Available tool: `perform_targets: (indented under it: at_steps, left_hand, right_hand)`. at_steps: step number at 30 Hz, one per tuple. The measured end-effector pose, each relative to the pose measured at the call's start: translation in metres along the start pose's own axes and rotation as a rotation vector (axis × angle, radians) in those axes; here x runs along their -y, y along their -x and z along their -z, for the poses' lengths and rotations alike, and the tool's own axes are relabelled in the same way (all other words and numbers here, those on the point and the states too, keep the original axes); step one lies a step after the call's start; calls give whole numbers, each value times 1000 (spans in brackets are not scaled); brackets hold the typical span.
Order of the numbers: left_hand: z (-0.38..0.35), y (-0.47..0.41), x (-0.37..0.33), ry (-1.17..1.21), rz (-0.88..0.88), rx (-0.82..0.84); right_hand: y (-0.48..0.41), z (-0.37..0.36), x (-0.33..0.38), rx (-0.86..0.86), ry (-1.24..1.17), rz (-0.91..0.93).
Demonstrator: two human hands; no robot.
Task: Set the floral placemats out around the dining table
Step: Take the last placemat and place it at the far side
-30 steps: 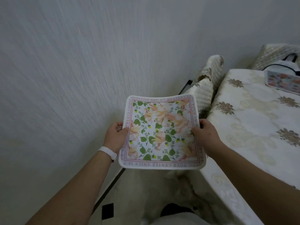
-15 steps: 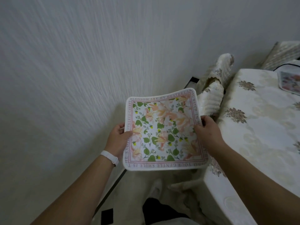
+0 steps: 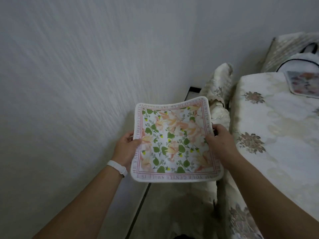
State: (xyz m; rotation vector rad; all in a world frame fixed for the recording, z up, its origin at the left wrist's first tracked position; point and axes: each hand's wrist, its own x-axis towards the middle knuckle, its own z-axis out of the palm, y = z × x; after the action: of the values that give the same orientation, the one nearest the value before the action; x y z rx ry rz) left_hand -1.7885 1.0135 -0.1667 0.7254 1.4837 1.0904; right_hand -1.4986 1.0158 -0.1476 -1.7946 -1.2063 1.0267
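I hold a square floral placemat, white-edged with pink flowers, green leaves and a lettered border, flat in the air in front of me. My left hand grips its left edge and my right hand grips its right edge. The mat hangs over the floor, just left of the dining table, which wears a cream cloth with brown flower motifs. A second floral placemat lies on the table at the far right.
A chair with a cream cover stands between the placemat and the table. A white wall fills the left side. A white bag rests behind the table's far end. A dark floor strip runs along the wall.
The view has shifted a little and the table sits further right. The placemat stays held by both hands in much the same place.
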Motion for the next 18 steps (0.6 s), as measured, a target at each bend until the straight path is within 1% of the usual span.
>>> perform_targets:
  at_steps: [5, 8, 13, 15, 18]
  left_hand:
    - [-59, -44, -33, -33, -26, 111]
    - [-99, -72, -47, -73, -32, 210]
    - [-170, -102, -59, -136, -19, 365]
    - [-196, -119, -64, -194, -9, 413]
    - [-237, -153, -66, -273, 1, 488]
  right_hand:
    - [-32, 35, 3, -128, -57, -50]
    - [-48, 58, -6, -206, -132, -103]
    - [-62, 97, -24, -268, -242, -194]
    - [-68, 107, -34, -303, -275, -231]
    - [-78, 116, -48, -399, -327, -275]
